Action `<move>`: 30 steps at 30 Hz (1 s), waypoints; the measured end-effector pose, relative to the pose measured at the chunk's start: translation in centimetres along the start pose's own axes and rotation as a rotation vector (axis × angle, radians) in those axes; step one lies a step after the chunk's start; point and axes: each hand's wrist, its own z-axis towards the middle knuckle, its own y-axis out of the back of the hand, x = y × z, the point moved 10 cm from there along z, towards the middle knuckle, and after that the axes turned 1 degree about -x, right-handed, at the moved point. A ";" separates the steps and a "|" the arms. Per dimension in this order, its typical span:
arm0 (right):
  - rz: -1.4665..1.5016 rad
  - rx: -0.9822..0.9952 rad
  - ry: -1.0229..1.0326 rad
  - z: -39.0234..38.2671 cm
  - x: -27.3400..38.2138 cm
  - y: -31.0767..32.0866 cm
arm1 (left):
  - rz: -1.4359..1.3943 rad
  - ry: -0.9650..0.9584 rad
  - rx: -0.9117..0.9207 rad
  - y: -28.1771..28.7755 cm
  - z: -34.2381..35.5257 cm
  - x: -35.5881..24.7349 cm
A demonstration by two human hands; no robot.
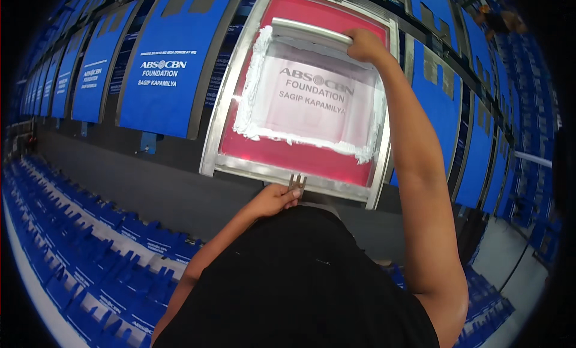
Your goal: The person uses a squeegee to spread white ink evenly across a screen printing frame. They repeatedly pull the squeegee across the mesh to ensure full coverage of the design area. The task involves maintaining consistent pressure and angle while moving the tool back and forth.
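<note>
A screen-printing frame (pixel 210 145) with a metal rim and red mesh border lies before me over the work table. White ink (pixel 246 117) is smeared thickly around the mesh's pale, lettered window (pixel 300 120). My right hand (pixel 365 46) is closed around the right end of a squeegee (pixel 306 30), which lies across the far part of the window. At the near edge, my left hand (pixel 279 199) grips a small metal clamp (pixel 297 183) fixed to the middle of the frame. Whatever lies beneath the screen is largely hidden.
Blue printed bags (pixel 171 63) lie on flat boards in a row to the left, and more blue bags (pixel 435 102) continue on the right. Below left, many blue bags (pixel 108 270) stand in long rows. Another person (pixel 501 21) is at the far right.
</note>
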 end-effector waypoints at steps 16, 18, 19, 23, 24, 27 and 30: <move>0.080 -0.214 0.118 -28.7 10.6 3.7 | 0.364 0.055 -0.253 -0.5 -3.3 2.6; 0.068 -0.133 0.056 -28.9 6.8 3.5 | 0.258 -0.018 -0.355 -0.3 -3.0 3.6; 0.049 -0.091 0.019 -29.5 4.5 2.5 | 0.291 -0.019 -0.383 -0.6 -3.1 3.8; 0.666 -0.089 -0.008 -31.6 -3.3 -1.2 | 0.752 0.010 -0.508 -1.8 -7.4 -2.2; 0.821 -0.150 0.006 -31.3 -4.2 -1.9 | 0.781 -0.081 -0.637 -1.0 -8.7 -4.5; 1.011 -0.104 -0.147 -29.7 -6.6 -5.9 | 0.573 -0.366 -1.112 6.4 -12.2 -8.6; 1.245 -0.111 -0.247 -27.7 -7.8 -8.3 | 0.719 -0.309 -1.291 15.1 -12.1 -10.9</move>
